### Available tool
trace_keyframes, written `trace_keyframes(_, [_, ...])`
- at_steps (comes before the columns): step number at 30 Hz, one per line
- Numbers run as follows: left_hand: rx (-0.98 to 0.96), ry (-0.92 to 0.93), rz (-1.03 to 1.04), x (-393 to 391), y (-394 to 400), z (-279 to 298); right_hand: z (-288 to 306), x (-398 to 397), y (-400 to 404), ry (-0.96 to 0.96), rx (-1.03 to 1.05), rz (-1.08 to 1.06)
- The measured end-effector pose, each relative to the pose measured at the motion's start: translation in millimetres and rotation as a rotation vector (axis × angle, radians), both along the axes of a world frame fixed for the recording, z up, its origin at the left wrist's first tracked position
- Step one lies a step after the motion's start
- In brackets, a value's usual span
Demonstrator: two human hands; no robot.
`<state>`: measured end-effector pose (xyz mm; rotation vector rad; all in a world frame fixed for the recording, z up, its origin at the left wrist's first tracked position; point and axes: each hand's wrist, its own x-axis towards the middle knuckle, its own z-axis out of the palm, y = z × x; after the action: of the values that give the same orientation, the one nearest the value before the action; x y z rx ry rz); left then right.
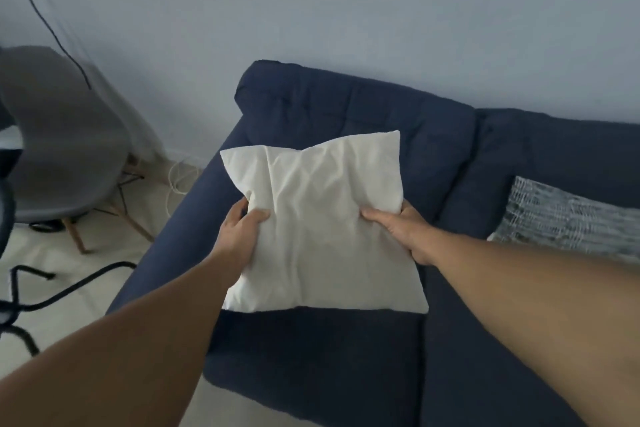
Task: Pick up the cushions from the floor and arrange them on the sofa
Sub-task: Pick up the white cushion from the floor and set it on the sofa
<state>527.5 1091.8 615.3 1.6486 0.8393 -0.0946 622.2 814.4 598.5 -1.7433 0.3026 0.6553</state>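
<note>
While both hands hold white cushion (322,226), grey cushion (568,219) (right) occupies sofa (346,357).

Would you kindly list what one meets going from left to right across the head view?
grey chair → left hand → white cushion → right hand → grey patterned cushion, lying on the blue sofa.

Chair (65,163) left of sofa (346,357), cushion (568,219) right
</note>
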Motion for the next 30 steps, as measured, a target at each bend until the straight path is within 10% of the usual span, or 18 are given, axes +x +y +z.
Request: trace_keyframes(30, [-0.200, 0.103, -0.342, 188, 23, -79, -95, 42, -14, -0.128, -0.224, -0.420])
